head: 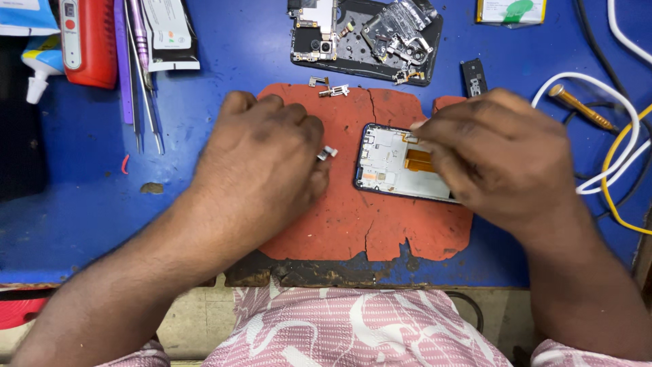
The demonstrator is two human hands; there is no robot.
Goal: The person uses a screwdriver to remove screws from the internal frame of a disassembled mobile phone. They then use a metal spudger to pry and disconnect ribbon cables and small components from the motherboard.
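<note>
An opened phone (394, 164) lies on a cracked red mat (353, 217), its silver inner frame and an orange flex cable showing. My right hand (502, 160) rests over the phone's right part, fingertips pinched at its upper edge; what they pinch is hidden. My left hand (261, 160) sits on the mat just left of the phone, fingers curled around a small silver metal part (327, 153).
A black phone back with loose circuit parts (367, 37) lies at the far edge of the blue table (88, 204). Tweezers (146, 81), a red tool (88, 41) and a glue bottle (37, 64) sit at left. White and yellow cables (621, 156) and a brass-tipped tool (581, 107) lie at right.
</note>
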